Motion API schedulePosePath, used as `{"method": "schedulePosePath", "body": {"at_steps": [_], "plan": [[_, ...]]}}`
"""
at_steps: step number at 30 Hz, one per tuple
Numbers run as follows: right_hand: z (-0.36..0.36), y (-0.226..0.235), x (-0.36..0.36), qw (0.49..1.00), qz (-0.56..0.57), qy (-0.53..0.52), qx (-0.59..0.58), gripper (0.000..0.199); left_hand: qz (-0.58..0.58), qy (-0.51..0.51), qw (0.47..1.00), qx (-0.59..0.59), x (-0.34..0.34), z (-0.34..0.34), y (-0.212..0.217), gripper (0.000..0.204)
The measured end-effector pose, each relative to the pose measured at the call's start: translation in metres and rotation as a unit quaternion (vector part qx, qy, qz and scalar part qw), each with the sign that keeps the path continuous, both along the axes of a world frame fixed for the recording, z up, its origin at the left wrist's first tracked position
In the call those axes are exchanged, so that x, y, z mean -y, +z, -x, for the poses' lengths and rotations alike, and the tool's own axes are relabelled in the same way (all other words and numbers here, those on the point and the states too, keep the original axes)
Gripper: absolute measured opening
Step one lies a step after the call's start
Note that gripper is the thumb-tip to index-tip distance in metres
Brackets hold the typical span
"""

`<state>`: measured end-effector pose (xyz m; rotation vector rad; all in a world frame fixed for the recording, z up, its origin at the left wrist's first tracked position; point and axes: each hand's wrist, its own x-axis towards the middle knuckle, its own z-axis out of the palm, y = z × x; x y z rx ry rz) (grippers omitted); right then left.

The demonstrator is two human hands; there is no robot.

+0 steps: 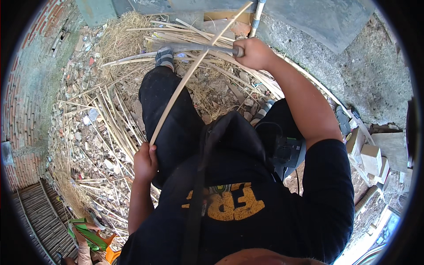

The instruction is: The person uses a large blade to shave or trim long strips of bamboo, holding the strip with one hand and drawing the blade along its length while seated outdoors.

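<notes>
My left hand (pixel 145 162) is closed round the near end of a long, pale split-bamboo strip (pixel 180 88), beside my left thigh. From there the strip slants up and to the right, past my knee, to the far wall. My right hand (pixel 255 53) grips the handle of a long-bladed knife, probably a machete, out ahead of me. Its dull grey blade (pixel 187 46) points left and crosses the strip in its upper part. Whether the edge touches or cuts into the strip I cannot tell.
More bamboo strips lie left of my leg (pixel 115 121) and near the far wall (pixel 176 33), beside dry fibre shavings (pixel 126 37). Rubble covers the ground. A brick wall (pixel 26 84) stands left, a concrete wall (pixel 362 84) right. Wooden blocks (pixel 372 159) sit at the right.
</notes>
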<state>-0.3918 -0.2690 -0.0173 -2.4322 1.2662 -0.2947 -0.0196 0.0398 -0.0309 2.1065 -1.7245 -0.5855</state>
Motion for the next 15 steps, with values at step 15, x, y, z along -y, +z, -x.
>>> {"method": "schedulePosePath", "body": {"at_steps": [15], "plan": [[0.011,0.001,0.011,0.993,0.005,-0.114,-0.002,0.023,-0.002,-0.024,0.998,0.049,0.003,0.004,0.011,0.030]]}}
